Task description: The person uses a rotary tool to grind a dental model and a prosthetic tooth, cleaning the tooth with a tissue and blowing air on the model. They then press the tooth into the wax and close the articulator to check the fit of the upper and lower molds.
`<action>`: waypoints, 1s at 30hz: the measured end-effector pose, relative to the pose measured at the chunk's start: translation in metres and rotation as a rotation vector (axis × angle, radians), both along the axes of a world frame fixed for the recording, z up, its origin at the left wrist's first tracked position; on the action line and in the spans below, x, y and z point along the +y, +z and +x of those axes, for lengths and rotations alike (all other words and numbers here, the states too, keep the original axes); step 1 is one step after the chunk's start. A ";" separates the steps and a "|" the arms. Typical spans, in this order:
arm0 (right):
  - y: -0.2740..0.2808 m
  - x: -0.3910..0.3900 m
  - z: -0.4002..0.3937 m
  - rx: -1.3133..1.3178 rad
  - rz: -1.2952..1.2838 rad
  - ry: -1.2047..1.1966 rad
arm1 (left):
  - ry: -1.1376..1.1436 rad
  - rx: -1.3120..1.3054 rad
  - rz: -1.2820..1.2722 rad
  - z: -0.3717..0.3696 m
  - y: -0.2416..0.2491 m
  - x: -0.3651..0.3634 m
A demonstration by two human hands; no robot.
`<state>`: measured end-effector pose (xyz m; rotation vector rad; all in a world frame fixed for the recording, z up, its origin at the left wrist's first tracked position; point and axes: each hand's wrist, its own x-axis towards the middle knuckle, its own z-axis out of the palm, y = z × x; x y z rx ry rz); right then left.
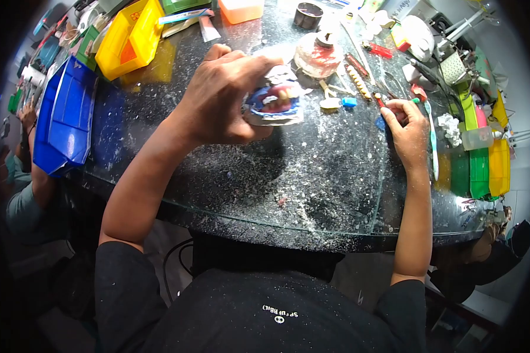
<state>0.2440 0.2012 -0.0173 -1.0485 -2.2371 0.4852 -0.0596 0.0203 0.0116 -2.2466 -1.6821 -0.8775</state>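
Note:
My left hand (224, 88) is raised over the table, its fingers and thumb wrapped round a dental model (275, 101). The model is pale plaster with blue material, pink gum and ivory teeth, slightly blurred. At the right, my right hand (407, 123) rests low on the tabletop, fingers curled and thumb tip against a slim red-handled tool (380, 102); most of the tool is hidden. Beside it lie a yellow spiral-handled tool (359, 82), a brown-handled tool (355, 63) and a toothbrush (433, 141). A small blue piece (348, 102) lies between my hands.
White debris covers the dark tabletop (247, 182). Blue (65, 115) and yellow (129, 41) bins stand left. A round plaster-smeared piece (318, 56) and a dark cup (308, 16) sit at the back. Green and yellow bins (489, 167) stand right. Another person's arm (38, 182) shows at far left.

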 end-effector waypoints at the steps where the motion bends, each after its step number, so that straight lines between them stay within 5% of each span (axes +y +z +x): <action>1: 0.001 -0.001 -0.001 0.001 -0.001 0.007 | 0.007 -0.009 -0.022 0.000 0.000 0.000; 9: -0.009 0.020 -0.016 0.063 0.243 0.085 | -0.030 -0.020 -0.009 0.004 -0.005 0.002; 16: 0.010 0.008 -0.005 0.226 0.130 -0.126 | -0.112 -0.170 -0.085 0.005 -0.015 0.000; 22: 0.009 0.031 0.012 0.222 0.015 -0.072 | -0.184 -0.596 -0.189 0.002 -0.022 0.000; 25: 0.012 0.040 0.010 0.164 -0.019 -0.039 | -0.218 -1.131 -0.238 0.011 -0.018 0.003; 26: 0.013 0.040 0.005 0.131 -0.011 -0.014 | -0.191 -0.993 -0.276 0.007 -0.017 0.001; 30: 0.026 0.011 -0.030 -0.050 -0.026 0.126 | -0.269 -1.300 -0.193 0.008 -0.017 0.004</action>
